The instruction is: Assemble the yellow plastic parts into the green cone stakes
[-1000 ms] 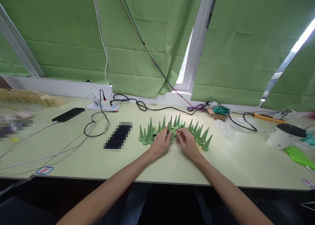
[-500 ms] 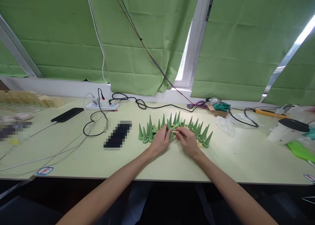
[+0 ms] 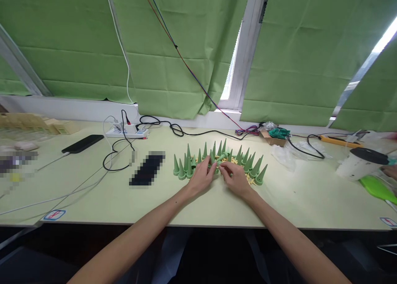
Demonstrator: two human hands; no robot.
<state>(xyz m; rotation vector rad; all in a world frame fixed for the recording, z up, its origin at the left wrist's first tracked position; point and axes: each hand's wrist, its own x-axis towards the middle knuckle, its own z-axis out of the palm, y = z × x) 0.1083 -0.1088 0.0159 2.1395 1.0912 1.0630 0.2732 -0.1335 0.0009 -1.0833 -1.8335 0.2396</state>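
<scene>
My left hand (image 3: 202, 174) is closed with thumb and fingers around a green cone (image 3: 221, 157), which tilts up to the right. Close beside it, my right hand (image 3: 236, 177) has its fingertips pinched at the lower end of that cone; whatever lies between them is too small to make out. Several green cones (image 3: 259, 176) stand upright in a loose arc behind and on both sides of my hands. Among them lie small yellow pieces (image 3: 249, 179), partly hidden by my hands.
Left of the cones lies a dark blurred-out object (image 3: 147, 169), and farther left a black phone (image 3: 83, 144). A power strip (image 3: 127, 132) and black cable run along the back. At right are a small cardboard box (image 3: 273, 139), a white cup (image 3: 356, 164) and another person's hand (image 3: 391, 171).
My right fingertips have shifted slightly at the cone's lower end; my left hand keeps its grip. The view has moved a little, and another person's hand now shows at the right edge.
</scene>
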